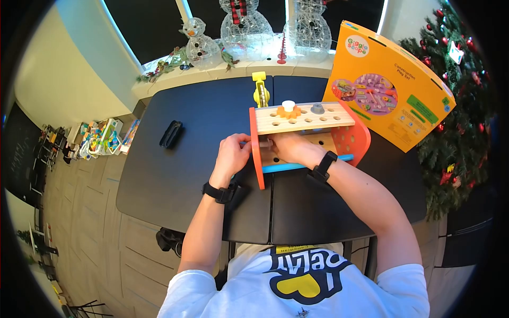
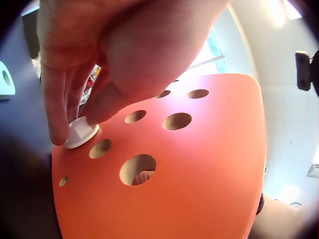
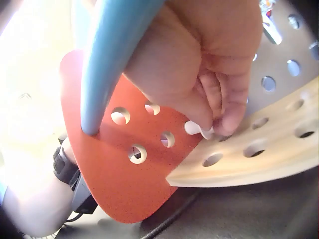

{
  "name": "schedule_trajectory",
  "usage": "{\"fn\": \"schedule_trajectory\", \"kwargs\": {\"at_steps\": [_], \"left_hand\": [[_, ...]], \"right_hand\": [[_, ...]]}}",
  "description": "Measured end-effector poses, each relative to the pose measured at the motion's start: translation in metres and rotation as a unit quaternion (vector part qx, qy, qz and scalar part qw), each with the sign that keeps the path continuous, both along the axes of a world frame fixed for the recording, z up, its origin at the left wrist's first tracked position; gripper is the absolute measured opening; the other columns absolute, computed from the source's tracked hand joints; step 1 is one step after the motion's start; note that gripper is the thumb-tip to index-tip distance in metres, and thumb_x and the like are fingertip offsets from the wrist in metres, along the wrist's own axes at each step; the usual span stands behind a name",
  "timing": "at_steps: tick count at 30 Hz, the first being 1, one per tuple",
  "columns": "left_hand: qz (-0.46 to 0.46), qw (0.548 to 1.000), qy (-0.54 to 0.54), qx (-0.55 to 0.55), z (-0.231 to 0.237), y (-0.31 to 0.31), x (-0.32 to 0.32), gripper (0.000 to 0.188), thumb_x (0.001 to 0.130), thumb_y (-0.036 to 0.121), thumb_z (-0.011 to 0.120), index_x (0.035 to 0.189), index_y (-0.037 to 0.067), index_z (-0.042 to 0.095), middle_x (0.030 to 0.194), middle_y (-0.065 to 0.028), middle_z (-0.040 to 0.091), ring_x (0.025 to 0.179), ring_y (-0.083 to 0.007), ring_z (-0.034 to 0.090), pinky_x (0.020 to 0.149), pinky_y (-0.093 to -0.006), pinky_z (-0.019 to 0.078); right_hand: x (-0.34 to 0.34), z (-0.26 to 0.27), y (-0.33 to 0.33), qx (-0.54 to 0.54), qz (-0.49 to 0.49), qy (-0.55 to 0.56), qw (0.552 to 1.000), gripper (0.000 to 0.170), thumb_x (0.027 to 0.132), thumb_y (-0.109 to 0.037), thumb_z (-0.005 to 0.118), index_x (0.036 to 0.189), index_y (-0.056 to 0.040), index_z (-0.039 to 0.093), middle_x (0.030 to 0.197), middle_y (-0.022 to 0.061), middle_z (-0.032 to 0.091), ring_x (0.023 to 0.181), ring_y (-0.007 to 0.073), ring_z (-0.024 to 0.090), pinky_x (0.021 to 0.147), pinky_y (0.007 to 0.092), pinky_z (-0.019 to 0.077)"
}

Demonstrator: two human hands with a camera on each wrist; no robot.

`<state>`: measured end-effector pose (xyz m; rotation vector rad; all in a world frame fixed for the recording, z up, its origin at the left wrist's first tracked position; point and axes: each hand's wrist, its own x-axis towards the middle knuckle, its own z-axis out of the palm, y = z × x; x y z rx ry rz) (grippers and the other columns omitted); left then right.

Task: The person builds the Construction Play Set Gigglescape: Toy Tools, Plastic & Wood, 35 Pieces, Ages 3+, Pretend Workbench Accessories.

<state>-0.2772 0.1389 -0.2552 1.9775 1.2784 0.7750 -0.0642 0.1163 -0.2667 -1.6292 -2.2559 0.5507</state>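
A wooden toy workbench stands on the table, with red perforated side panels (image 2: 214, 149), pale shelves (image 1: 260, 125) and a blue rod (image 1: 286, 167). My left hand (image 1: 232, 156) is outside the left panel. Its fingertips pinch the round head of a white toy bolt (image 2: 81, 133) set against a hole low on that panel. Reaching in between the shelves, my right hand (image 1: 294, 148) is at the same panel's inner face. Thumb and fingers there pinch a small white piece (image 3: 205, 133) beside the bolt's white shaft (image 3: 191, 128); cannot tell its exact kind.
On the bench top sit an orange gear with a white knob (image 1: 288, 107) and a grey piece (image 1: 317, 108). A yellow toy clamp (image 1: 261, 95) is behind. An orange box (image 1: 382, 79) stands at right, a black case (image 1: 171, 134) at left on the dark table (image 1: 196, 196).
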Motion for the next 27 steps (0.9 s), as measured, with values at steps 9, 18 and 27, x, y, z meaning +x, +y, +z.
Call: {"fn": "schedule_trajectory", "kwargs": {"at_steps": [9,18,27], "left_hand": [[0.045,0.997,-0.048,-0.034,-0.008,0.001,0.001,0.025,0.097,0.019,0.069,0.102,-0.005,0.075,0.086,-0.0161,0.078,0.077,-0.0227,0.074,0.074,-0.0358,0.0570],[0.042,0.985,-0.102,-0.137,0.008,-0.010,0.001,0.034,0.100,0.020,0.058,0.111,-0.006,0.076,0.093,-0.0141,0.078,0.087,-0.0188,0.073,0.080,-0.0336,0.0559],[0.046,0.986,-0.076,-0.140,0.011,-0.013,0.005,0.039,0.099,0.021,0.058,0.124,-0.006,0.072,0.107,-0.0189,0.078,0.101,-0.0239,0.074,0.091,-0.0356,0.0557]], "right_hand": [[-0.002,0.004,-0.007,0.025,-0.028,0.059,0.998,0.017,0.092,-0.007,0.064,0.105,0.0032,0.065,0.101,0.0246,0.070,0.096,0.0444,0.067,0.085,0.0480,0.0537],[0.001,-0.001,0.001,-0.007,0.002,0.027,1.000,0.029,0.091,-0.003,0.062,0.120,0.0016,0.064,0.111,0.0263,0.068,0.102,0.0452,0.065,0.087,0.0482,0.0538],[-0.002,0.005,-0.008,0.054,-0.024,0.044,0.997,0.012,0.089,0.000,0.062,0.100,0.0041,0.062,0.092,0.0211,0.068,0.086,0.0386,0.066,0.077,0.0456,0.0533]]}}
